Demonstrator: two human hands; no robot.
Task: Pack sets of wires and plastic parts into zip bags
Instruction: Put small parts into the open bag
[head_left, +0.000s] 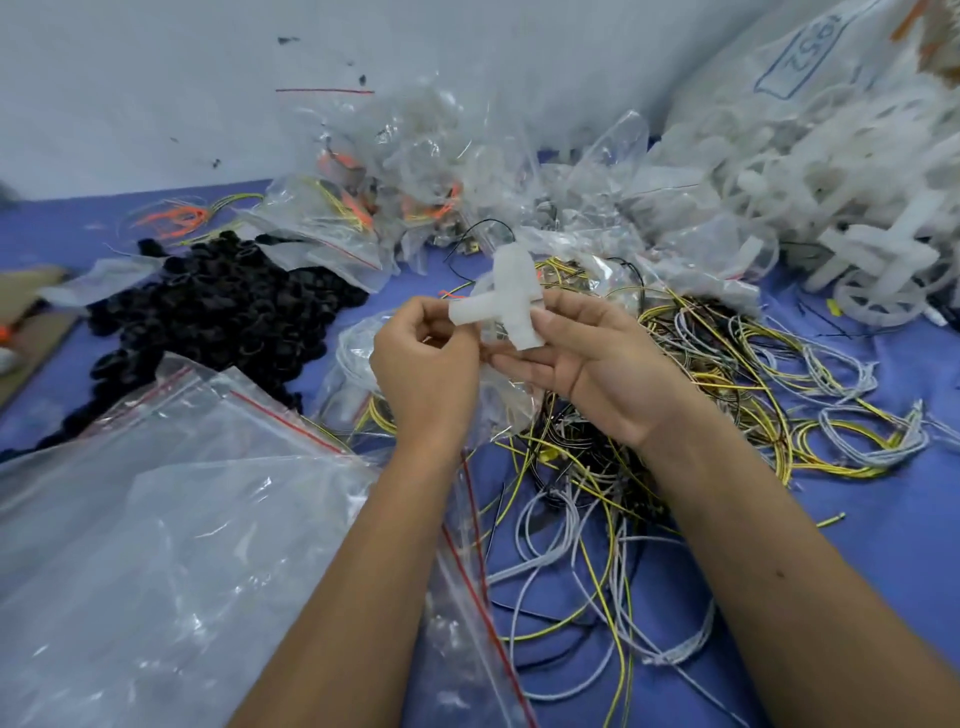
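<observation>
A white plastic T-shaped fitting (506, 299) is held up above the table between both hands. My right hand (587, 364) holds its lower end with thumb and fingers. My left hand (426, 364) pinches the mouth of a clear zip bag (498, 395) that hangs crumpled under the fitting. Yellow, grey and black wires (649, 441) lie tangled on the blue table under and to the right of my hands. Whether the bag holds anything I cannot tell.
A stack of empty zip bags (156, 519) with red seals lies at the front left. Black plastic rings (223, 312) form a heap at the left. Filled bags (363, 208) pile at the back. White fittings (857, 234) are heaped at the right.
</observation>
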